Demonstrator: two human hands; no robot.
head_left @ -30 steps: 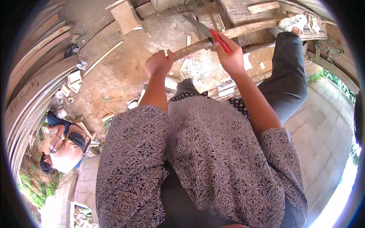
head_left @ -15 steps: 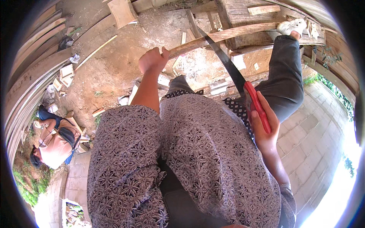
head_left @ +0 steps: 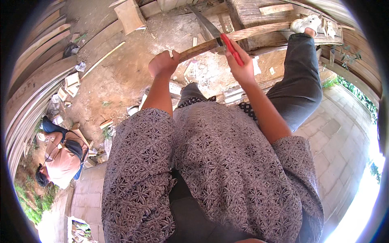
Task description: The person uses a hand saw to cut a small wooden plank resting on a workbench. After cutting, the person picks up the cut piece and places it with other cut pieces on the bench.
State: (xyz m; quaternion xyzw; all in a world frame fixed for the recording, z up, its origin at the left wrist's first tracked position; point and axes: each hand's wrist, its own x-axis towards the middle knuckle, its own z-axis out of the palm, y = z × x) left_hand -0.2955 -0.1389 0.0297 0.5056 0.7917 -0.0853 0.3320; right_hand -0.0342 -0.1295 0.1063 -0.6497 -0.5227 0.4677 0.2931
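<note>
A long narrow wooden board point(head_left: 259, 30) runs from my left hand across to a thick timber block. My left hand point(head_left: 163, 64) is closed round the board's near-left end. The handsaw point(head_left: 208, 26) has a dark blade and a red handle; my right hand point(head_left: 240, 67) is wrapped round that handle. Its blade crosses the board between my hand and the block, with the handle now close to the board. My shoe point(head_left: 304, 24), a pale one, presses on the board's far right end over the block. Whether the teeth have cut into the wood cannot be made out.
The heavy timber block point(head_left: 263, 14) stands at the far right, with a wood offcut point(head_left: 276, 9) on top. Stacked planks point(head_left: 36, 77) line the left side. Scraps lie about the dirt floor. A person point(head_left: 63, 156) bends over at lower left. Paving blocks point(head_left: 328, 146) cover the right.
My right hand has pushed the saw forward and away from me, bringing its red handle up to the board. The left hand and foot stay about where they were.
</note>
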